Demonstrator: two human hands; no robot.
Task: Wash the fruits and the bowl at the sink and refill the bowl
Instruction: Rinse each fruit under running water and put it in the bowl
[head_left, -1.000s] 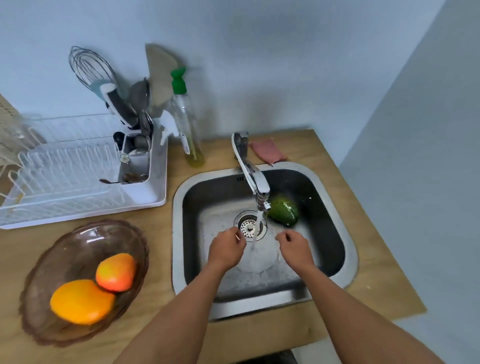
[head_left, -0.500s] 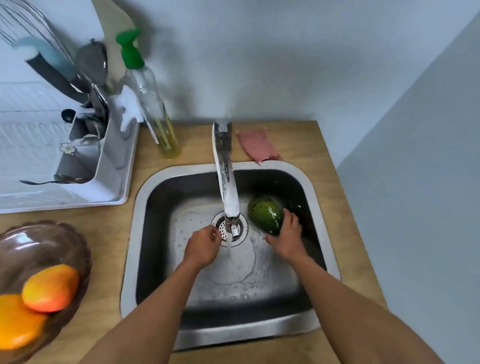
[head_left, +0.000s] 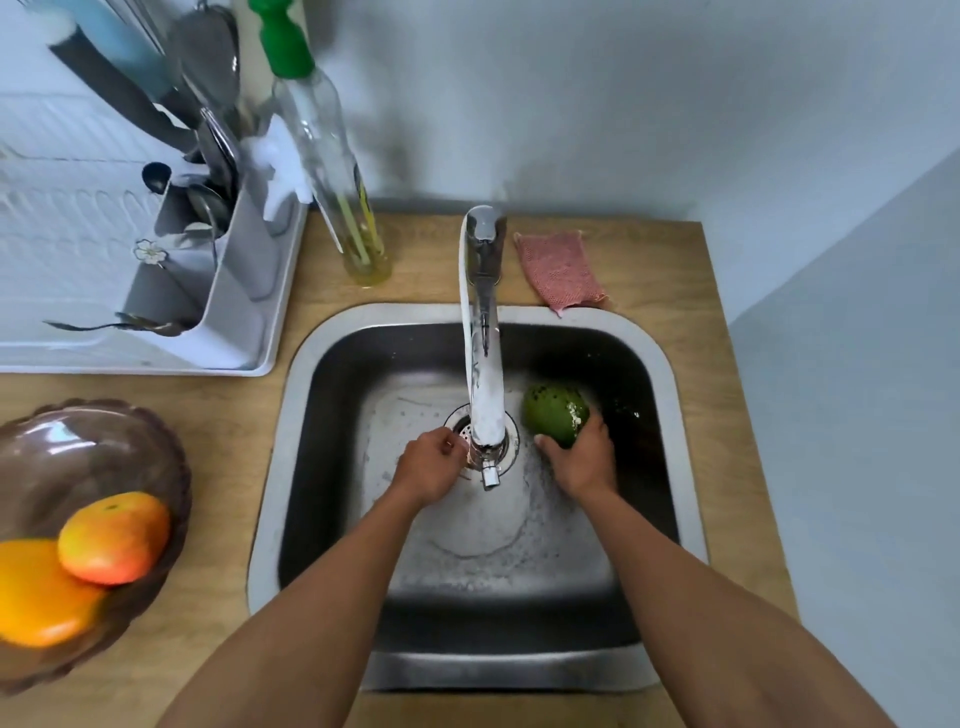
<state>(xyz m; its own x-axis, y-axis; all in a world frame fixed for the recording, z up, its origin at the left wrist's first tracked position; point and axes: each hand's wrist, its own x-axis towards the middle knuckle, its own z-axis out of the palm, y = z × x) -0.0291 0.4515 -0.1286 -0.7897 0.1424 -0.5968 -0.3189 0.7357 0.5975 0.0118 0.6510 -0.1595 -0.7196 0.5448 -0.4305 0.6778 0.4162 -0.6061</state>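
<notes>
Down in the sink (head_left: 670, 395), the right hand (head_left: 584, 460) is gripping a green fruit (head_left: 553, 413), thumb on its left side and fingers wrapping over its right. That fruit is lying on the basin floor just right of the drain (head_left: 511, 434), its long axis running from the hand up and away to the left, the far end pointing toward the back wall of the basin. Meanwhile the left hand (head_left: 428, 467) is curling loosely, holding nothing, its fingertips sitting just beside the faucet (head_left: 485, 364) spout. Over on the counter (head_left: 234, 415) at the left, the brown bowl (head_left: 104, 447) is holding two orange fruits (head_left: 111, 538), touching each other, well apart from the sink.
</notes>
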